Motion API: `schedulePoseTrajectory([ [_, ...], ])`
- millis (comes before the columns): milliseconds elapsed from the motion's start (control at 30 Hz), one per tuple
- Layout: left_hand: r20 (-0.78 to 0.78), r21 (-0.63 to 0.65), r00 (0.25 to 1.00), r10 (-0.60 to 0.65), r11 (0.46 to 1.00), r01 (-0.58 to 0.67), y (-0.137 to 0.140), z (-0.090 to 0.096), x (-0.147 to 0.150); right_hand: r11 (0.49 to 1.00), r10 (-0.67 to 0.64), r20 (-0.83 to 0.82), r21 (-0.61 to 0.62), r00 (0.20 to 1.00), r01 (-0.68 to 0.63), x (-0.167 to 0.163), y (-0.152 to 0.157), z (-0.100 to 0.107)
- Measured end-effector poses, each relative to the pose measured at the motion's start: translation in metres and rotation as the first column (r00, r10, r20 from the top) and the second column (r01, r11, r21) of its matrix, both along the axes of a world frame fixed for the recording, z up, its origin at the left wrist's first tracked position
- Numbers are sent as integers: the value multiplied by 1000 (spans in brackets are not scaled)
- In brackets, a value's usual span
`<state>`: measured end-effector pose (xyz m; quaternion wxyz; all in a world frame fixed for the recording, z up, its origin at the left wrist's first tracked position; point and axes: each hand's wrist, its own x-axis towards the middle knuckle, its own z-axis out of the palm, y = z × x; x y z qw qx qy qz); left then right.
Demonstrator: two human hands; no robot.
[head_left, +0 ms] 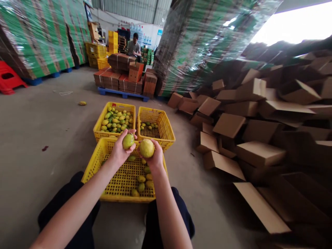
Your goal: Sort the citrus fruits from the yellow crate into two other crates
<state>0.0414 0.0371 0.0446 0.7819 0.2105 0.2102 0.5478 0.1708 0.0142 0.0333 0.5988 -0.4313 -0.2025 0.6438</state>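
My left hand [122, 148] is closed round a green-yellow mango [128, 141] with dark marks near its top. In my right hand [156, 156] sits a yellower mango [146, 148], its rounded end facing me. Both hands are side by side above the near yellow crate [124, 198], with the two mangoes slightly apart. Several mangoes [141, 179] lie along the right side of that crate, and my arms hide part of its inside. Behind it on the left stands a crate [96, 133] with many green and yellow mangoes. A third crate [166, 129], beside that one, holds a small group.
Loose cardboard boxes [260, 152] are heaped along the right. One mango [82, 103] lies on the floor at left. Flattened cartons [111, 80] rest on a blue pallet [124, 94], with a person [134, 46] behind. Wrapped stacks [44, 38] and a red stool [10, 77] stand farther left.
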Motion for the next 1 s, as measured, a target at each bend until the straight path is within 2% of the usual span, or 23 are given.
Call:
schedulePoseTrajectory([
  [67, -14, 11, 1000, -8, 1000, 9, 0, 0, 0, 1000, -1, -13, -19, 1000, 0, -4, -1, -1],
  [167, 71, -187, 997, 29, 982, -15, 6, -2, -2, 1000, 6, -84, 13, 996, -5, -6, -2, 0],
  [267, 171, -392, 973, 155, 917, -77, 14, -6, -5, 995, -97, -124, 0, 988, 98, -3, -1, -2],
  [400, 192, -504, 956, 221, 858, -97, 19, -14, -3, 972, -233, -208, -50, 950, 228, 1, 4, -9],
  [467, 209, -505, 955, 211, 859, -79, 18, -17, 0, 977, -213, -261, -39, 942, 210, 3, 6, -14],
  [600, 251, -446, 961, 114, 895, 10, 14, -20, 6, 989, -145, -328, -51, 933, 136, 4, 8, -19],
  [700, 243, -446, 968, 61, 893, 56, 12, -19, 9, 988, -151, -371, -91, 916, 126, 4, 7, -14],
  [833, 313, -441, 949, -26, 881, 170, 10, -19, 10, 984, -161, -424, -138, 891, 112, 4, 4, -4],
  [1000, 296, -380, 953, -65, 907, 179, 12, -22, 7, 987, -142, -494, -138, 858, 84, 6, 3, -4],
])
